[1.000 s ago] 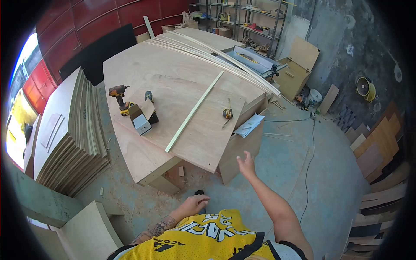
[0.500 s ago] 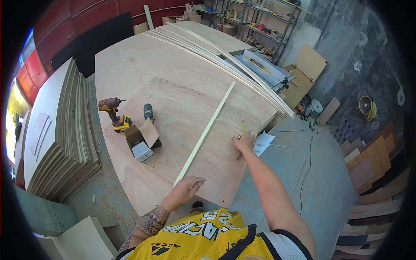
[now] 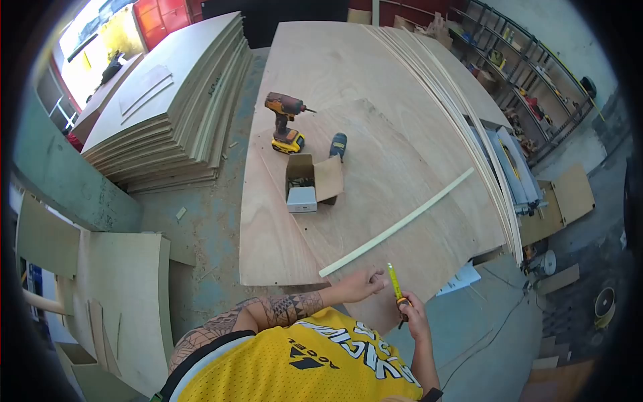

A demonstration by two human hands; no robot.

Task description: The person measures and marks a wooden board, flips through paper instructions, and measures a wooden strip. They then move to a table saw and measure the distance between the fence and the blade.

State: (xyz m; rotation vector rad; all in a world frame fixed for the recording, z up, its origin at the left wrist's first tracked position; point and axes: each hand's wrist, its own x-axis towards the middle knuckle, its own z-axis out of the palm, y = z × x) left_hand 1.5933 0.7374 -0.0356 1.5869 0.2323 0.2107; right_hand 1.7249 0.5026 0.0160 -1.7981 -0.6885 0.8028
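Note:
My right hand [image 3: 418, 317] is closed around a tape measure [image 3: 402, 303] near the lower edge of the plywood sheet [image 3: 408, 234]. A short length of its yellow blade [image 3: 394, 281] sticks out, pointing away from me. Just left of the blade is my left hand [image 3: 362, 286], holding nothing, its fingers loosely bent and partly apart. A pale wooden strip [image 3: 396, 223] lies diagonally across the sheet, its near end close to my left hand.
A cordless impact driver [image 3: 284, 122], a second power tool [image 3: 338, 146] and an opened cardboard box [image 3: 301, 173] sit on the plywood. Long thin strips [image 3: 462, 124] run along the right. Stacked panels [image 3: 181, 107] stand at left; shelves [image 3: 529, 74] stand behind. A cable crosses the floor.
My view has turned left. My right hand has drawn the tape measure back from the sheet's right side toward my body. My left hand has moved away from the strip's near end toward the tape.

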